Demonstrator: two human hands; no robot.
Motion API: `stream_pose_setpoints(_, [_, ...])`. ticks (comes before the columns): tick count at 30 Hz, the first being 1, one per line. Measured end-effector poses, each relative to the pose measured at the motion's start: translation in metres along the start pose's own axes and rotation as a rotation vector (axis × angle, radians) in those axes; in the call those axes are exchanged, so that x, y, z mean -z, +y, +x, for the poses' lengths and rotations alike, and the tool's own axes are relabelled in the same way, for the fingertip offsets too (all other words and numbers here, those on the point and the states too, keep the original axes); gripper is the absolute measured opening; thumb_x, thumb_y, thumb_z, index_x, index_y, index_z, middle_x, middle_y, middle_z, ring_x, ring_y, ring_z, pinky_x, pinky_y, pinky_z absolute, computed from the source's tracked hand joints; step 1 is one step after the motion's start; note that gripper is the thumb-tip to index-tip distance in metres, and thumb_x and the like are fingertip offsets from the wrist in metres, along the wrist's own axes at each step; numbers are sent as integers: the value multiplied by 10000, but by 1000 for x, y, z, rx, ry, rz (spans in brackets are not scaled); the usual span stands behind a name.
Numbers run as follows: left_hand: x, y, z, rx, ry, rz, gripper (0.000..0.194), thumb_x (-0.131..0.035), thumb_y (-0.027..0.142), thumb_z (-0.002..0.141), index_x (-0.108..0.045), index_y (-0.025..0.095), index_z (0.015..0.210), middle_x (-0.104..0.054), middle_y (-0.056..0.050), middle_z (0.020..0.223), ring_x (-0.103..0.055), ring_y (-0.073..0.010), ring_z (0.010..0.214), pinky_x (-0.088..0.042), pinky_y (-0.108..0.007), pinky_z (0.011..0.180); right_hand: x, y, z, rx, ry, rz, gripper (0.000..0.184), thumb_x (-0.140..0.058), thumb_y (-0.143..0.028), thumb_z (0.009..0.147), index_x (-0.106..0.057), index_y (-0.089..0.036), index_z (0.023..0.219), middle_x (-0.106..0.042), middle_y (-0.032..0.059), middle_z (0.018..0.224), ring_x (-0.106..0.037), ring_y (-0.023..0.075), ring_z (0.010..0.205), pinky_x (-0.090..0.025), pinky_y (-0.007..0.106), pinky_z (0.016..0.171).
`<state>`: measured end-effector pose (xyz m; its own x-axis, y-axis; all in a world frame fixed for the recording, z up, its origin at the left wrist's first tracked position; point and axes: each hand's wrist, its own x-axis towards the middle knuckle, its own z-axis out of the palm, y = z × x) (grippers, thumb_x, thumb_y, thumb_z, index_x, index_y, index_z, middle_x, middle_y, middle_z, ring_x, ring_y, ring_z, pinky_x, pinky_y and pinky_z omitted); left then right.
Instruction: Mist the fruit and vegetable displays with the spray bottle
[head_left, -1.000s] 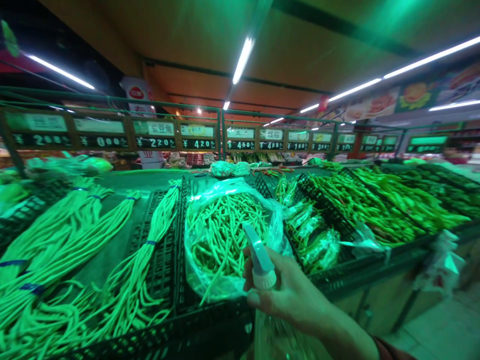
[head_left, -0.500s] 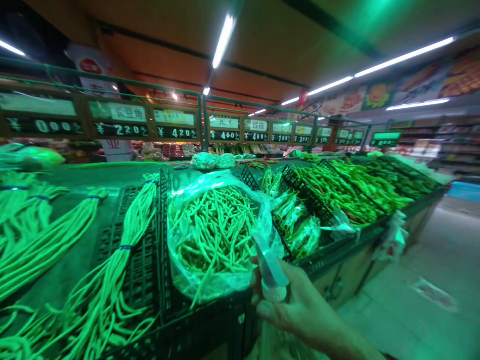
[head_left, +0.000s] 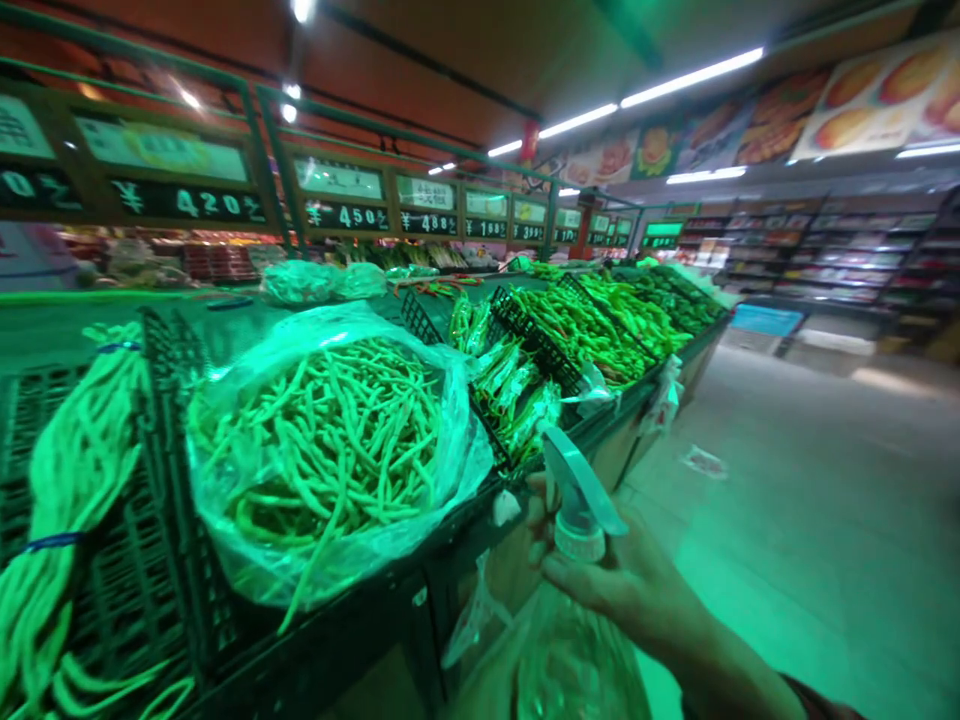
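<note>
My right hand (head_left: 607, 580) is closed around the neck of a clear spray bottle (head_left: 577, 660) with a pale trigger head. The bottle is upright beside the front edge of the vegetable stand, and its nozzle points away from me. To the left of the hand, a large clear plastic bag (head_left: 465, 440) lies open, full of loose green beans (head_left: 337, 430). Some beans hang over the bag's front rim. Further left, a bundle of long beans (head_left: 90, 450) tied with blue bands rests on a black crate (head_left: 127, 580). My left hand is out of view.
Price signs (head_left: 337, 200) on a rail run along the back of the stand. Bagged greens (head_left: 517, 390) and green peppers (head_left: 577, 330) fill crates further right. Thin plastic bags (head_left: 664, 395) hang from the front edge. A tiled floor (head_left: 810, 520) and shelves (head_left: 840, 250) lie to the right.
The view has turned right, so the stand and beans sit further left. The spray bottle, still in my right hand, now shows more of its body.
</note>
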<state>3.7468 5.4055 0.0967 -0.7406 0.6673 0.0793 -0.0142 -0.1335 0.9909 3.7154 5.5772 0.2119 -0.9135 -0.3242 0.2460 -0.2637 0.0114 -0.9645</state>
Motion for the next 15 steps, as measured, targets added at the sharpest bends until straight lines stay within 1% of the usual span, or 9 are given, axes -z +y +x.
stream_pose_setpoints(3, [-8, 7, 18, -1, -47, 38, 548, -699, 427, 858, -566, 193, 1336, -560, -125, 1421, -546, -320, 1296, -435, -592, 1097, 18, 1, -9, 0, 58, 21, 389, -779, -304, 785, -639, -234, 1142, -655, 36, 966, -660, 227, 808, -535, 369, 737])
stream_pose_setpoints(7, [-21, 12, 44, -6, -72, 89, 525, -675, 431, 876, -571, 191, 1330, -538, -119, 1453, -521, -322, 1326, -413, -591, 1120, 46, 4, -25, 48, 139, -2, 395, -764, -295, 811, -626, -256, 1180, -657, 37, 979, -652, 228, 798, -532, 391, 753])
stream_pose_setpoints(11, [-38, 13, 70, -1, -94, 125, 502, -634, 455, 899, -583, 192, 1325, -563, -97, 1441, -528, -331, 1322, -418, -582, 1121, 79, 10, -38, 59, 154, 28, 452, -772, -325, 832, -596, -293, 1248, -637, 36, 1015, -629, 240, 843, -522, 401, 768])
stream_pose_setpoints(15, [-59, 14, 93, 4, -119, 153, 518, -622, 485, 901, -587, 186, 1323, -589, -104, 1420, -556, -316, 1301, -433, -570, 1110, 109, 15, -47, 87, 181, 29, 410, -767, -379, 848, -613, -298, 1220, -628, 31, 1009, -615, 237, 856, -503, 399, 779])
